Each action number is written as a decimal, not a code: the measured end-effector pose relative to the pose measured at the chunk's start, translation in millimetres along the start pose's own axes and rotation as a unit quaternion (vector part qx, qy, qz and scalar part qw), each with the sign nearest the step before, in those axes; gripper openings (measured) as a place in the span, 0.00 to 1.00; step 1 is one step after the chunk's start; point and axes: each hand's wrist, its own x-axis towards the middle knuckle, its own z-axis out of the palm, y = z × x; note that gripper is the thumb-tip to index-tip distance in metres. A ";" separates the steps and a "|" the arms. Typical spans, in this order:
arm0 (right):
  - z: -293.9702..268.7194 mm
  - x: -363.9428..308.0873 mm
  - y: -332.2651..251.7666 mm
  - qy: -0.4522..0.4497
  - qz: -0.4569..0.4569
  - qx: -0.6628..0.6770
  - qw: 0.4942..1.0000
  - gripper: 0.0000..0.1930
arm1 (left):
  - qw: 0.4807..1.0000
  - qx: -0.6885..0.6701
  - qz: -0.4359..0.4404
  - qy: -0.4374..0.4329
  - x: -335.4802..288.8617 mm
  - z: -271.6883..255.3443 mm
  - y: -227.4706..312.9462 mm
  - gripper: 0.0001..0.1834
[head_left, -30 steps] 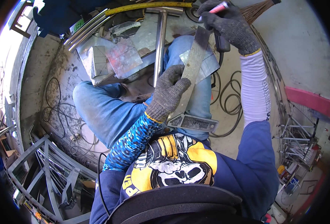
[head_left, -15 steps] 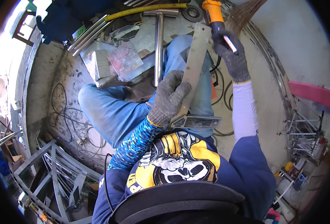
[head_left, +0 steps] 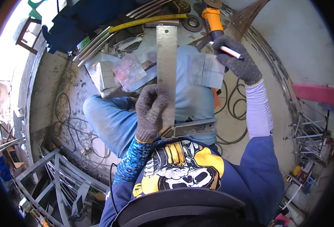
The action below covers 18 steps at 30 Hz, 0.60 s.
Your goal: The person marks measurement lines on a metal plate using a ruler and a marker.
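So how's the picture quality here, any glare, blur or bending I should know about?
Head view: daylight blows out the upper left corner; the metal square in the left hand shines but stays sharp; the right hand with the marker is crisp too; fisheye bends the floor edges, and the rim goes black.
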 end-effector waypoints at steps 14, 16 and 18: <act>78.1 -51.9 3.6 0.271 0.118 0.424 0.856 0.20 | 0.994 0.011 -0.094 -0.056 36.4 26.2 -36.5 0.23; 84.0 -57.1 -0.3 0.279 0.126 0.433 0.848 0.20 | 0.993 0.030 -0.091 -0.062 34.3 31.2 -29.0 0.27; 89.1 -59.6 -1.1 0.275 0.093 0.495 0.819 0.20 | 0.992 0.005 -0.100 -0.073 33.8 32.9 -26.1 0.27</act>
